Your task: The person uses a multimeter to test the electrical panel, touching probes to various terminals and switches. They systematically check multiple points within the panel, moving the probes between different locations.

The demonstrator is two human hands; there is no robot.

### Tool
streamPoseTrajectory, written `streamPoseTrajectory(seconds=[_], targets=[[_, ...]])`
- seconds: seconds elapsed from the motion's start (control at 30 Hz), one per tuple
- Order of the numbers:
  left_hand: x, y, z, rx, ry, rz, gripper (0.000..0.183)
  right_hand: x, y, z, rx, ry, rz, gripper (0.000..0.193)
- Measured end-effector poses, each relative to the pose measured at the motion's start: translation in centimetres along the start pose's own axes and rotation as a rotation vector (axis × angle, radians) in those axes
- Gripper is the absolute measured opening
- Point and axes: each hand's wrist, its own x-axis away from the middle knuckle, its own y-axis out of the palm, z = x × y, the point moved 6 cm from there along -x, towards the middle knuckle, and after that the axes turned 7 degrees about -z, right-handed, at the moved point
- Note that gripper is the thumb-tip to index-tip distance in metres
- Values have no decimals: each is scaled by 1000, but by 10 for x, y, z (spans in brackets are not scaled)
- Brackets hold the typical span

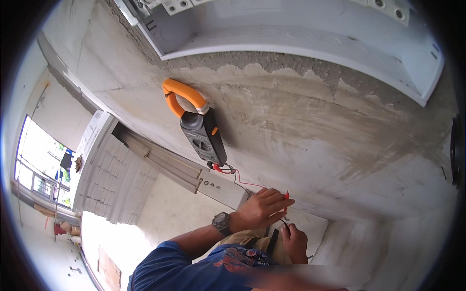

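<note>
In the head view, a clamp meter (206,140) with an orange jaw and dark grey body is up against the plastered wall. Red and black leads run from its lower end toward my hands. My left hand (262,208), with a dark watch on its wrist, is closed around a red test probe (286,196) whose thin metal tip points up. Just below and to the right, my right hand (295,243) pinches a black test lead (285,223); whether its probe end is in the fingers is hidden. The two hands are close together, in front of my body.
Along the top, a white electrical enclosure (291,41) is set in the rough wall (291,126), with breakers (177,6) at its edge. At left are a stack of pale panels (119,169), long grey strips (160,157) and a window (41,169). A white piece with holes (221,189) lies beyond my left hand.
</note>
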Motion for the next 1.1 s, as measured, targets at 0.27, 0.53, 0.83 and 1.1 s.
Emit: streamPoseTrajectory(seconds=[0.27, 0.53, 0.83, 1.1], targets=[[12, 64, -46, 21, -115, 32, 43, -33, 31, 48, -154, -40, -82, 27], [16, 101, -67, 21, -220, -25, 37, -65, 50, 80, 11, -3, -166, 29], [14, 114, -64, 118, -290, -251, 36, -38, 39, 65, 30, -41, -253, 30], [16, 51, -18, 203, -244, -179, 31, -36, 31, 41, -11, -133, -270, 28]])
